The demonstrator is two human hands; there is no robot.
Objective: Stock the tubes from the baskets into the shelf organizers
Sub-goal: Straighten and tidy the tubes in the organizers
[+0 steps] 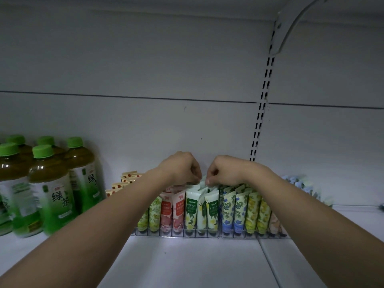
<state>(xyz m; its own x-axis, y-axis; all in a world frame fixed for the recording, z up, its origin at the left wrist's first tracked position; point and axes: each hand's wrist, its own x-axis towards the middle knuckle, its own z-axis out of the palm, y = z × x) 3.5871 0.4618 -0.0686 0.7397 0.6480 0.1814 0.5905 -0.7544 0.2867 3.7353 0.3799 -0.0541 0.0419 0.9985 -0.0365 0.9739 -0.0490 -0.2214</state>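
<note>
Clear shelf organizers [207,233] stand on the white shelf, filled with rows of upright tubes. White and green tubes [191,206] fill the middle rows, pink tubes [178,208] stand to their left, and blue and yellow flowered tubes [239,210] to their right. My left hand [180,167] and my right hand [224,170] meet above the back of the white and green rows. Both pinch the top edge of a white and green tube [204,182] there; most of that tube is hidden behind the front ones. No basket is in view.
Green tea bottles [49,190] with green caps stand at the left of the shelf. Small yellow and red boxes [122,183] sit behind my left forearm. Pale blue packets [299,182] lie at the far right. A slotted upright [261,109] runs up the back wall.
</note>
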